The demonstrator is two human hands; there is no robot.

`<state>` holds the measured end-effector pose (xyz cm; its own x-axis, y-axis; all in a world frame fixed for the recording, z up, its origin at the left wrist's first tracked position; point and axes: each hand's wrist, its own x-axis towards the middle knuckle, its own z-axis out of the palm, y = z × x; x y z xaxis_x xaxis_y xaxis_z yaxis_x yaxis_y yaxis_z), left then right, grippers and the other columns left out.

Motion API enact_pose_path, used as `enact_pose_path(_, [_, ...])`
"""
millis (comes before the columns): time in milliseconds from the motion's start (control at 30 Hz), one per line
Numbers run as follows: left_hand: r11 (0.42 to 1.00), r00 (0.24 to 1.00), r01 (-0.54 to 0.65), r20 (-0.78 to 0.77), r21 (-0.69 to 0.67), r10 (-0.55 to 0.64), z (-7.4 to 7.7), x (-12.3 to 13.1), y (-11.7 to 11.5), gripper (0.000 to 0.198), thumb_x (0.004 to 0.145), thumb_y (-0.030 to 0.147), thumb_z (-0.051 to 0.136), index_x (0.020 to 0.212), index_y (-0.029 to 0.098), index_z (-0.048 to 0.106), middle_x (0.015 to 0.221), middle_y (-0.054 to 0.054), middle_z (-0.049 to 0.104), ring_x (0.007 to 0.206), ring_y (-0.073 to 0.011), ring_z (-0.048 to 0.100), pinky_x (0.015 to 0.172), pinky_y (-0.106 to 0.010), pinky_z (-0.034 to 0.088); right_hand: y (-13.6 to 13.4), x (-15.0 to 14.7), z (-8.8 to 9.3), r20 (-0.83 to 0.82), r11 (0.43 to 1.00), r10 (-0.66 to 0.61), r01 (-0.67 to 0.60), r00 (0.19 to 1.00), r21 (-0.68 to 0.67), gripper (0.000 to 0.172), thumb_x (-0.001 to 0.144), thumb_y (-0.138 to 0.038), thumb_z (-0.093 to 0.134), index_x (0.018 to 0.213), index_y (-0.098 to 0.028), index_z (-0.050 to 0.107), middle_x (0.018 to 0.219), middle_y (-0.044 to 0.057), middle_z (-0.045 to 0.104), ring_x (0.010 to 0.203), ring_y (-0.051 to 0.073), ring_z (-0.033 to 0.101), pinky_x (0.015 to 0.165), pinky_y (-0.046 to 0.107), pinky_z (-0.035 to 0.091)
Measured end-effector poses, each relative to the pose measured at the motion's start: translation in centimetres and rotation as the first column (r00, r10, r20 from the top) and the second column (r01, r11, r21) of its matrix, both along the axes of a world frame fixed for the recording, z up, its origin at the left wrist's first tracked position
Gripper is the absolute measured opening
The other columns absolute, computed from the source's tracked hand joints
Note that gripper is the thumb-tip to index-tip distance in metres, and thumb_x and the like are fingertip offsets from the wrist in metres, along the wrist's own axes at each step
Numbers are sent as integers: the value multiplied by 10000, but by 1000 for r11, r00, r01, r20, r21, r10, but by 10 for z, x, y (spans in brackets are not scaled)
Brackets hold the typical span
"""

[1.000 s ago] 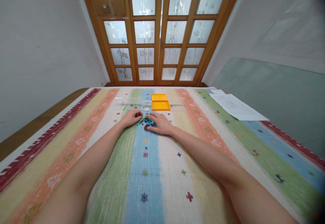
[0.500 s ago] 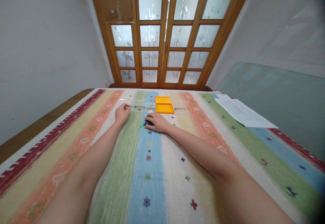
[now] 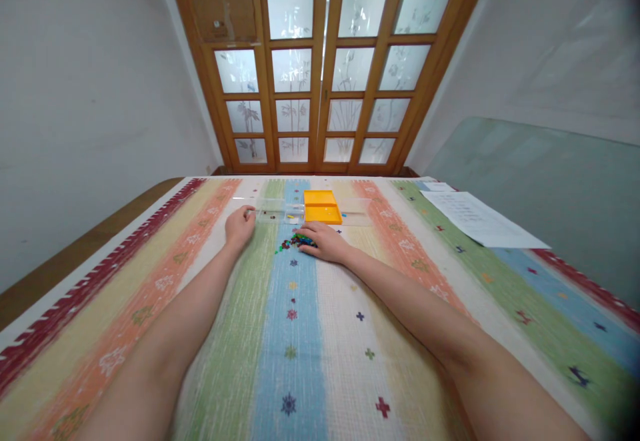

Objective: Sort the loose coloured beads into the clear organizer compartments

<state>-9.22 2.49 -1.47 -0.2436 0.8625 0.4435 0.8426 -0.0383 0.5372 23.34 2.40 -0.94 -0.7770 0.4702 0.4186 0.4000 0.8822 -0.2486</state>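
The left hand (image 3: pixel 239 226) has left the pile of small coloured pieces (image 3: pixel 289 244) for its ten o'clock, with fingertips now at the near-left end of the clear plastic tray (image 3: pixel 277 205). Its fingers are pinched narrow; at this range I can't tell whether a piece is between them. The right hand (image 3: pixel 327 241) has slid slightly toward three o'clock, baring more pieces, and rests loosely cupped over the pile, thumb apart. So the hands now work separately. The yellow box (image 3: pixel 323 213) stands open at the pile's one o'clock.
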Motion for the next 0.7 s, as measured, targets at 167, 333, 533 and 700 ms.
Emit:
enact_pose_path(167, [826, 809, 557, -164, -87, -564, 3, 50, -18, 375, 942, 445, 612, 1225, 219, 709, 1085, -87, 703, 1047, -257, 626, 978, -384, 474, -1, 21, -2, -15, 994, -83, 82, 996, -68, 629, 903, -554, 731, 1437, -245, 607, 1397, 150, 620, 1256, 321, 585, 1062, 465, 459])
enact_pose_path(333, [741, 694, 643, -261, -196, -671, -2, 73, -31, 598, 893, 533, 698, 1424, 272, 608, 1394, -113, 613, 1278, -307, 551, 1107, -458, 416, 1, 24, -4, 28, 986, -160, 161, 987, -37, 492, 892, -515, 753, 1298, -243, 702, 1198, 134, 676, 1111, 304, 606, 972, 434, 474])
enact_pose_path(533, [735, 671, 632, -301, -244, -677, -8, 76, -27, 434, 1038, 320, 470, 1454, 303, 593, 1513, -80, 566, 1383, -273, 498, 1140, -480, 379, 4, 13, -10, 63, 972, -234, 234, 970, 19, 279, 975, -391, 683, 1199, -233, 737, 1071, 96, 649, 1023, 246, 586, 915, 361, 457])
enact_pose_path(700, [721, 676, 669, -255, -183, -692, -5, 77, -26, 375, 1019, 279, 487, 1344, 270, 672, 1400, -81, 649, 1305, -246, 563, 1143, -452, 412, 4, 8, -12, 47, 984, -178, 178, 983, 10, 267, 1001, -293, 642, 1254, -248, 714, 1081, 86, 657, 1027, 229, 591, 916, 351, 457])
